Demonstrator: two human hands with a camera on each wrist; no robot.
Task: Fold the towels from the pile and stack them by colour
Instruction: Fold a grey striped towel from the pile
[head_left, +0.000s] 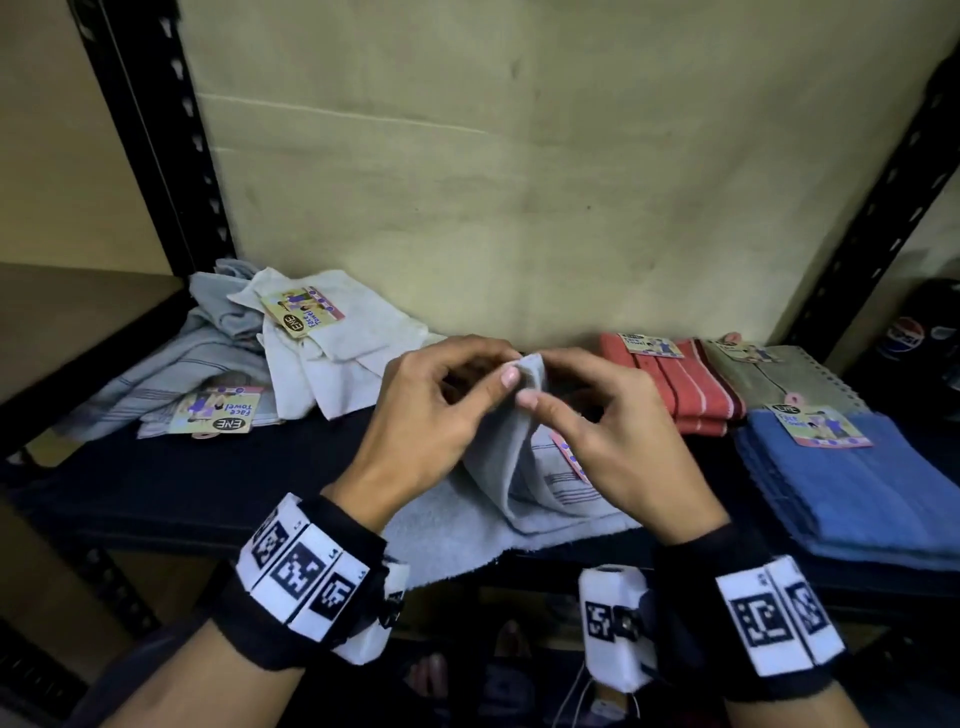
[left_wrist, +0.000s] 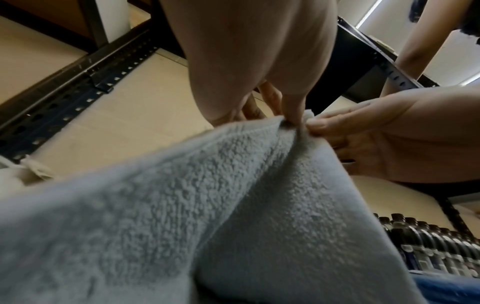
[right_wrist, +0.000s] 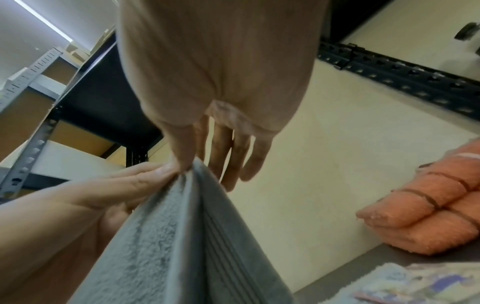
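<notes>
Centrally, both hands pinch one raised corner of the grey towel (head_left: 519, 467): left hand (head_left: 431, 415) and right hand (head_left: 597, 441), thumbs against forefingers. Its lower part seemingly rests on the shelf (head_left: 208, 499); the pile (head_left: 291, 343) lies left.

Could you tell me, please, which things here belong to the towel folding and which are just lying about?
Part of the job:
- pale grey terry towel, pinched by left hand and right hand
- unfolded towel pile
- folded red striped towels
- folded blue towels

Lying about:
- dark cola bottle

Grey towel (head_left: 511, 467); red striped towels (head_left: 675, 384)
</notes>
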